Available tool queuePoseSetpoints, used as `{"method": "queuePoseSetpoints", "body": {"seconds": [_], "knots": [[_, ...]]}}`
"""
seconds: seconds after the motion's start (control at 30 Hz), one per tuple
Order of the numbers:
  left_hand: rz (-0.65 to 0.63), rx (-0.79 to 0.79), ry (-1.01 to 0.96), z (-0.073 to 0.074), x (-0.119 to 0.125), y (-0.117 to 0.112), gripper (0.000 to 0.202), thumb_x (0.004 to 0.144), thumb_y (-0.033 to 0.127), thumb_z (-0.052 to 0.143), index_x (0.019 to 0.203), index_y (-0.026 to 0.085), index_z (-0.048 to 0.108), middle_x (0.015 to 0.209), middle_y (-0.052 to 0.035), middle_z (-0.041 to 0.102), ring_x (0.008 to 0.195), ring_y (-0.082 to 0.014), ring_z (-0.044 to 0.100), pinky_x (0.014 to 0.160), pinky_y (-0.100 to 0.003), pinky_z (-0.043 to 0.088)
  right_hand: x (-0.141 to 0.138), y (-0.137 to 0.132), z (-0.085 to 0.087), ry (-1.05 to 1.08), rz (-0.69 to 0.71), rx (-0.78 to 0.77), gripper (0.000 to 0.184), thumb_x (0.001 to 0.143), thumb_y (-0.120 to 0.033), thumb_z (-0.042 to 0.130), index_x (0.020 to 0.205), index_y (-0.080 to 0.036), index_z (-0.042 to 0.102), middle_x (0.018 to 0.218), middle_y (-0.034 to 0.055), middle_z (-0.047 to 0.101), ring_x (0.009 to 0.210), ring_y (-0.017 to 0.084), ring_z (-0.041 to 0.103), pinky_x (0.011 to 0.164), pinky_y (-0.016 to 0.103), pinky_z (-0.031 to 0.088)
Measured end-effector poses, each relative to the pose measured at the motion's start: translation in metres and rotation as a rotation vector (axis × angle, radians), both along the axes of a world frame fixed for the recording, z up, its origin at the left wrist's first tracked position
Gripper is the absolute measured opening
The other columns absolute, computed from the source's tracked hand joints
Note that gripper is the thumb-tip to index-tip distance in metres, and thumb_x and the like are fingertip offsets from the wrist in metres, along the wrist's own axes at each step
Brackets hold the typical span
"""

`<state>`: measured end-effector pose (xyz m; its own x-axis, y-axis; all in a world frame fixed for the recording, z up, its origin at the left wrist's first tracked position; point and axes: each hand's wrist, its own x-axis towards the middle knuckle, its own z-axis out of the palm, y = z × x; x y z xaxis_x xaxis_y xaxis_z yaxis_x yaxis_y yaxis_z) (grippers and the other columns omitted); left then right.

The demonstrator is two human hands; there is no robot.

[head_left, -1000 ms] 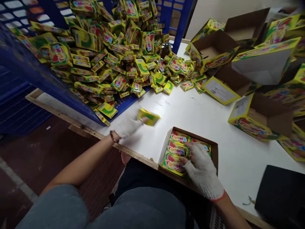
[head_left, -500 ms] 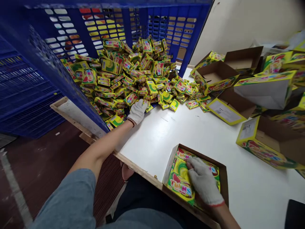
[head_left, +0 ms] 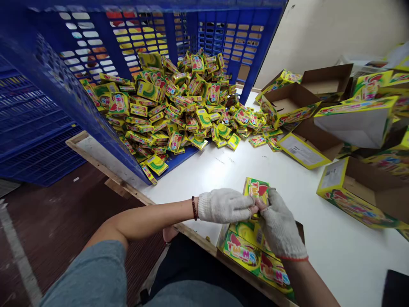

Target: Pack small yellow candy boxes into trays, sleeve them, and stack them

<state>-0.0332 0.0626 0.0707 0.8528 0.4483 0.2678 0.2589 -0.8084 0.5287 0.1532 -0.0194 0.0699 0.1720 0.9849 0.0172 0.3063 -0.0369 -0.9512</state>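
Above the far end of an open carton, both gloved hands meet on a small yellow-green TWINS box. My left hand comes in from the left, its fingers closed at the box's lower part. From the right, my right hand grips the same box, thumb and fingertips close to the left ones. The fingers cover much of this box. Inside the carton lie more TWINS boxes, flat and side by side; my right hand and wrist hide part of them.
A blue crate at upper left spills a heap of small TWINS boxes onto the white table. Several open cartons are piled on the right. The table's wooden edge runs along my side.
My left hand has come back from the heap to the carton. My right hand has lifted from the carton's boxes, and both hands now hold a small box above it.
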Motion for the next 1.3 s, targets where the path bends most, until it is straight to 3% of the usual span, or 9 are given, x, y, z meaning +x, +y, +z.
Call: {"method": "queuePoseSetpoints", "body": {"seconds": [0.1,0.2,0.23,0.33,0.5,0.73,0.87,1.07,1.3], "knots": [[0.515,0.022,-0.028,0.01,-0.026,0.028,0.039,0.076,0.045,0.075,0.108,0.026,0.064,0.113,-0.0052,0.068,0.118,-0.0253,0.056,0.1,-0.041,0.047,0.022,0.004,0.003,-0.187,-0.016,-0.016,0.035,0.089,-0.043,0.056,0.116,-0.022,0.063,0.106,0.0066,0.07,0.093,0.024,0.064,0.082,0.037,0.053],[0.881,0.018,-0.029,0.006,-0.075,0.087,0.028,0.089,0.029,0.063,0.113,0.017,0.054,0.119,-0.0087,0.06,0.131,-0.0289,0.04,0.111,-0.055,0.03,0.041,0.002,-0.004,-0.346,0.081,0.035,0.028,0.088,-0.03,0.049,0.105,-0.022,0.07,0.101,0.0054,0.07,0.1,0.024,0.062,0.093,0.04,0.049],[1.145,0.073,0.038,0.002,-0.09,0.104,0.038,0.084,0.031,0.071,0.113,0.017,0.051,0.121,-0.0055,0.058,0.129,-0.0273,0.04,0.113,-0.055,0.029,0.043,0.002,-0.008,-0.389,0.112,0.035,0.027,0.087,-0.026,0.048,0.098,-0.022,0.071,0.095,0.0052,0.069,0.097,0.023,0.062,0.092,0.04,0.049],[1.346,0.038,0.079,-0.011,-0.122,0.134,0.058,0.075,0.022,0.079,0.12,0.008,0.044,0.128,-0.0136,0.052,0.128,-0.0366,0.04,0.107,-0.068,0.029,0.036,0.004,-0.023,-0.458,0.098,0.055,0.024,0.086,-0.023,0.048,0.086,-0.022,0.072,0.085,0.006,0.064,0.089,0.022,0.059,0.085,0.038,0.049],[1.285,-0.038,-0.023,-0.02,-0.12,0.127,0.05,0.08,0.026,0.071,0.122,0.013,0.047,0.114,-0.007,0.06,0.112,-0.0314,0.056,0.101,-0.058,0.044,0.015,0.01,-0.04,-0.504,-0.056,0.191,0.024,0.089,-0.026,0.049,0.086,-0.021,0.072,0.087,0.0077,0.06,0.088,0.023,0.057,0.081,0.038,0.048],[0.891,-0.204,-0.151,-0.031,-0.068,0.076,0.054,0.086,0.032,0.061,0.136,0.018,0.046,0.115,-0.0098,0.066,0.1,-0.0227,0.065,0.091,-0.041,0.057,0.019,0.011,-0.039,-0.77,0.122,0.245,0.03,0.09,-0.02,0.046,0.1,-0.02,0.074,0.097,0.0107,0.065,0.097,0.027,0.055,0.09,0.043,0.044],[0.706,0.039,-0.079,-0.032,-0.041,0.041,0.048,0.08,0.024,0.065,0.126,0.013,0.057,0.129,-0.016,0.06,0.125,-0.0316,0.055,0.109,-0.051,0.045,0.026,0.001,-0.021,-0.9,0.153,0.27,0.032,0.087,-0.018,0.047,0.107,-0.02,0.073,0.109,0.0122,0.066,0.107,0.029,0.053,0.096,0.046,0.039],[0.213,0.178,-0.21,-0.032,0.0,-0.022,0.024,0.089,0.03,0.059,0.108,0.017,0.067,0.135,-0.0161,0.057,0.125,-0.0295,0.055,0.103,-0.05,0.049,0.033,-0.041,-0.011,-0.784,0.083,-0.203,0.027,0.092,-0.03,0.048,0.071,-0.02,0.061,0.079,0.0063,0.061,0.078,0.02,0.054,0.071,0.031,0.039],[0.253,0.045,-0.051,-0.047,0.01,-0.041,0.051,0.081,0.031,0.068,0.127,0.011,0.06,0.154,-0.0241,0.035,0.142,-0.0377,0.036,0.112,-0.056,0.04,0.013,-0.055,-0.021,-0.485,-0.067,-0.357,0.025,0.08,-0.044,0.06,0.072,-0.02,0.054,0.071,0.0011,0.057,0.069,0.017,0.051,0.062,0.029,0.036]]}}
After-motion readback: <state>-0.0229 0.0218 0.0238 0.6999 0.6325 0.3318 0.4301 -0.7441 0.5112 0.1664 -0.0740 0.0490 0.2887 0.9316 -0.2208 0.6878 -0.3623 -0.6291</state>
